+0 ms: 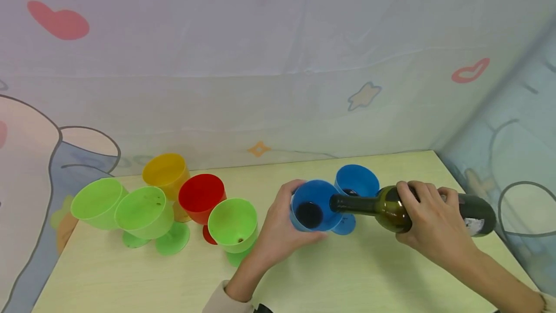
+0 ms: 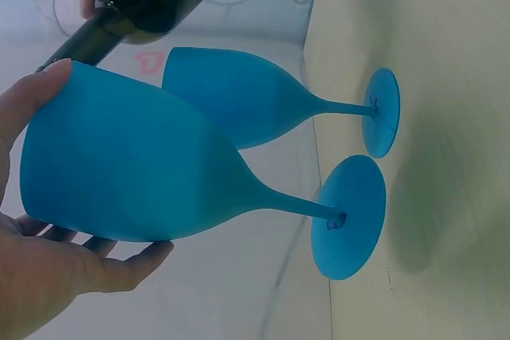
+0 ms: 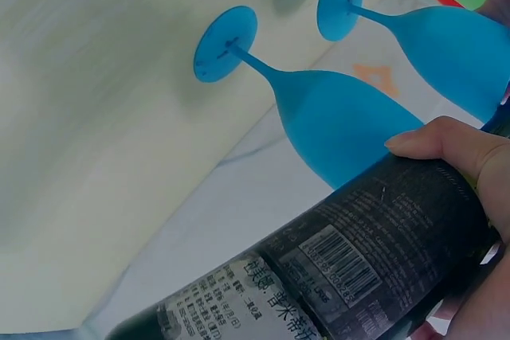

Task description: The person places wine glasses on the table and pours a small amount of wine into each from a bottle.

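Note:
My left hand (image 1: 278,231) grips the bowl of a blue wine glass (image 2: 127,157), thumb on one side and fingers round the other. Dark liquid (image 1: 309,215) lies at the bottom of that bowl. With my right hand (image 1: 436,221) I hold a dark green wine bottle (image 1: 386,209) round its body, nearly level. Its mouth overlaps the rim of the held glass in the head view. The label (image 3: 335,268) with a barcode shows in the right wrist view. Just behind stands a second blue wine glass (image 1: 356,177), also with some dark liquid, partly hidden by the bottle neck.
Left on the pale table (image 1: 330,279) stand a yellow goblet (image 1: 167,173), a red goblet (image 1: 201,199) and several green goblets (image 1: 145,214); one green goblet (image 1: 232,226) is right beside my left wrist. A printed cloth (image 1: 217,86) hangs behind the table.

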Demonstrator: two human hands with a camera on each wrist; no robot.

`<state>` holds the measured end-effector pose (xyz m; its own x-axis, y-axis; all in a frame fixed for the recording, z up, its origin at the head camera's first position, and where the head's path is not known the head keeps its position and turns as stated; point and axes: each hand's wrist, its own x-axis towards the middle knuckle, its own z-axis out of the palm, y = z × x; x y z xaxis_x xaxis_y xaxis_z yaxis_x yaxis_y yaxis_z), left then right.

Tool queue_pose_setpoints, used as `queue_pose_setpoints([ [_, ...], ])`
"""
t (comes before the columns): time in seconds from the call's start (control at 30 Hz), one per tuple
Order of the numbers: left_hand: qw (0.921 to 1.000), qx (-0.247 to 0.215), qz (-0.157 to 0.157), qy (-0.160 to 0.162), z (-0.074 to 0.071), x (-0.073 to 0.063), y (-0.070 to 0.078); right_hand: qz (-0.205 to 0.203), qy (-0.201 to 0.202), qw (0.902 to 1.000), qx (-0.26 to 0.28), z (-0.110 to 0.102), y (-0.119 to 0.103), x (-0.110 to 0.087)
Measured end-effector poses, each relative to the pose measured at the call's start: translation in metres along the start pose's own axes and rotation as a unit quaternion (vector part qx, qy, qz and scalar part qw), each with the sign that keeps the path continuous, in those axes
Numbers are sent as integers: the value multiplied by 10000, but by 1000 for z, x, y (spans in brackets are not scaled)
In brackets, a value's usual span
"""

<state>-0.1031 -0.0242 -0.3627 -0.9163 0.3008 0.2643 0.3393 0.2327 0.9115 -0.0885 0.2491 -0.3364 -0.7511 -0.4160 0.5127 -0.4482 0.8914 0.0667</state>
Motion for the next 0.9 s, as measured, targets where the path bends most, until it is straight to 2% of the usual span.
queue_pose_setpoints([
  [0.3, 10000, -62, -50, 60, -1, 0, -2, 423, -91, 9981, 448, 5, 3, -2],
  [0.47, 9999, -74, -69, 88, -2, 0, -3, 734, 57, 9941, 795, 9, 10, -3],
  [0.63, 9997, -104, -180, 91, -2, -1, -6, 1254, -40, 9815, 1445, 12, 20, -4],
  [0.9, 9994, -96, -303, 148, -2, 0, -8, 1897, -47, 9601, 2056, 19, 42, -13],
])
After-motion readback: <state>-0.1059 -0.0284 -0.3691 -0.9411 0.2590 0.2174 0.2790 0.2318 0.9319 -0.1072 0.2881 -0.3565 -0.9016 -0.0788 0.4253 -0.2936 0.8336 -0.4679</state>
